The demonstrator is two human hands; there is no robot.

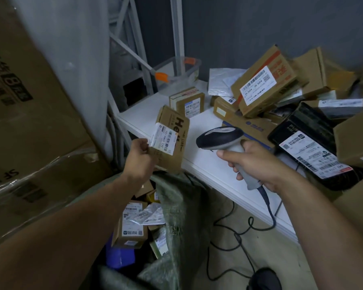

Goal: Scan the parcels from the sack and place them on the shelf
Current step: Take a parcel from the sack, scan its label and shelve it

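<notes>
My left hand [142, 158] grips a small brown cardboard parcel [172, 139] with a white barcode label, held upright above the sack. My right hand [256, 162] holds a grey and black barcode scanner [220, 136], its head pointing left toward the parcel's label, a short gap between them. The green woven sack [176, 208] lies open below, with several more labelled parcels [132, 225] inside. The white shelf [205, 143] stretches behind both hands and carries a pile of scanned boxes [262, 82] at the right.
Large cardboard cartons [27, 122] wrapped in film stand at the left. A clear plastic tub [178, 72] with orange clips sits at the shelf's back. The scanner's black cable [239, 231] loops over the floor. A black-wrapped parcel [310, 143] lies at the shelf's right.
</notes>
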